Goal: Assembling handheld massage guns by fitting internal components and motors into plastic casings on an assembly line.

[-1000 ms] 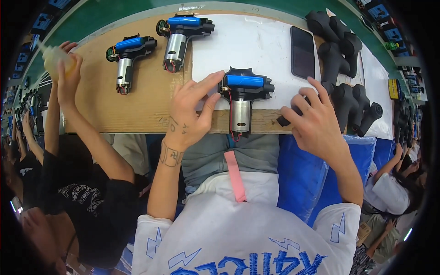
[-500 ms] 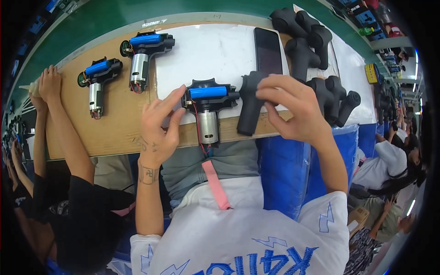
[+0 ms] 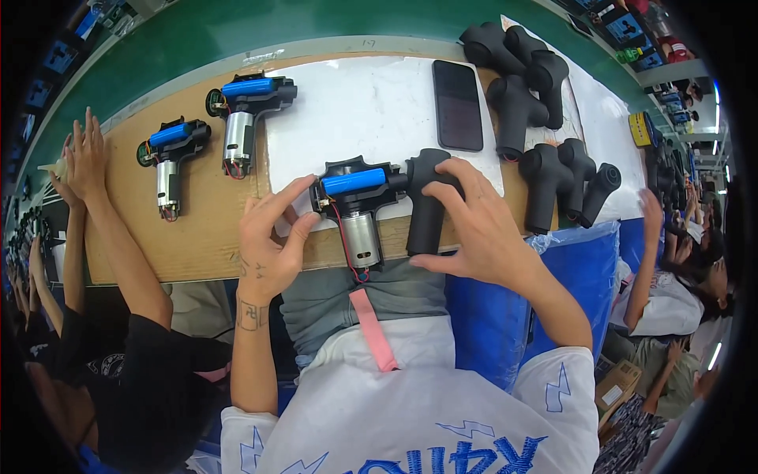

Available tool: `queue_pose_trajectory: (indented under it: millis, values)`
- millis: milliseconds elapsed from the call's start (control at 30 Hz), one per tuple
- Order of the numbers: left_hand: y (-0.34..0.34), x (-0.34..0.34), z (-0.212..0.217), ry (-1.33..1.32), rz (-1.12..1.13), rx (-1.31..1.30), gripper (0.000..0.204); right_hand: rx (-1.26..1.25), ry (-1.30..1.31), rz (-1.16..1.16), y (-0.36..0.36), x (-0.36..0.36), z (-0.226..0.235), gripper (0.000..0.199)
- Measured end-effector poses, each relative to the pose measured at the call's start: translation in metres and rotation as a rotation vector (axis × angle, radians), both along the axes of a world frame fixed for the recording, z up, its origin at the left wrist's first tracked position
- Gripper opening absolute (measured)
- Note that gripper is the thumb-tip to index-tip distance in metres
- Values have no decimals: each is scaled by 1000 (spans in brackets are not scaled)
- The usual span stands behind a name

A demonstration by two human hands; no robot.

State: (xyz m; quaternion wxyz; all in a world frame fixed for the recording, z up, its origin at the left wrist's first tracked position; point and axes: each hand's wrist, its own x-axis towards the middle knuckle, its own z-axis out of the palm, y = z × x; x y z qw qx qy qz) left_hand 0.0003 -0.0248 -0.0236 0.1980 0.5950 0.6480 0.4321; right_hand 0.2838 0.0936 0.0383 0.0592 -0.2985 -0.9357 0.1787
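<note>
A motor assembly (image 3: 357,207) with a blue battery cell on top and a silver motor below lies near the front edge of the board. My left hand (image 3: 271,237) pinches its left end between thumb and fingers. A black handle-shaped housing shell (image 3: 429,199) lies right beside the assembly, touching its right end. My right hand (image 3: 478,223) rests over the shell and grips it.
Two more blue-and-silver assemblies (image 3: 170,156) (image 3: 246,114) lie at the left of the brown board (image 3: 197,229). A dark phone (image 3: 457,104) lies on the white sheet (image 3: 363,110). Several black shells (image 3: 545,118) are heaped at right. Another person's raised hands (image 3: 85,154) are at left; a blue bin (image 3: 493,316) stands below.
My right hand has brought the black shell from beside the pile up against the assembly's right end. My left hand keeps holding the assembly's left end.
</note>
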Motion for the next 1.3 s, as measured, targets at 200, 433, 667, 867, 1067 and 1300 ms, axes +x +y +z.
queue_pose_trajectory:
  millis: [200,433,667,867,1067,1300]
  values:
    - [-4,1,5,9,26,-28,47,-96,-98,90,0,7,14,99]
    - [1,-3,8,-54,-8,-73,44,-90,-244,101,2,10,25,122]
    - [12,-16,6,-67,-109,-85,44,-126,-40,172,14,-15,64,121]
    - [19,-21,4,-229,-151,-159,40,-33,-67,309,3,-77,47,122]
    - [15,-21,7,-242,-128,-202,33,7,-237,273,-12,-85,48,121]
    - [25,-19,5,-117,-140,-167,34,33,-365,232,-15,-93,48,126]
